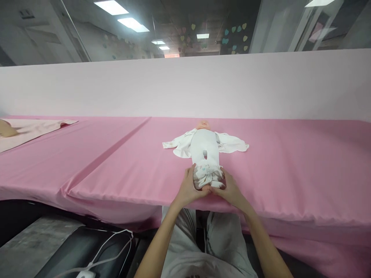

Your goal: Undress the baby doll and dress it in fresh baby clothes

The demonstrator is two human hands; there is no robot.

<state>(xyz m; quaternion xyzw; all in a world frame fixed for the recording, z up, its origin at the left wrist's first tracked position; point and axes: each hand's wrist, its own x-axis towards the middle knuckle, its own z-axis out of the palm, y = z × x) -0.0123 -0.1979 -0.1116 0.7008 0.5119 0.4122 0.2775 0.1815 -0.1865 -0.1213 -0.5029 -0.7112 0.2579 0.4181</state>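
Observation:
What looks like a baby doll (203, 124) lies on its back on the pink sheet, its head toward the wall. Its white torso (205, 143) rests on a white long-sleeved baby top (183, 143) spread out to both sides. White printed baby pants (207, 173) are bunched around its lower end. My left hand (189, 188) curls around the left side of the pants, and my right hand (229, 189) around the right side. Both thumbs meet near the skin-coloured feet at the bottom. My fingers partly hide the pants' edges.
A pink sheet (116, 166) covers the table and hangs over its front edge. At far left lies a pale cloth (34, 131) with a tan object (7, 129). A white low wall (185, 87) stands behind. A white cable (110, 256) runs over a black surface at lower left.

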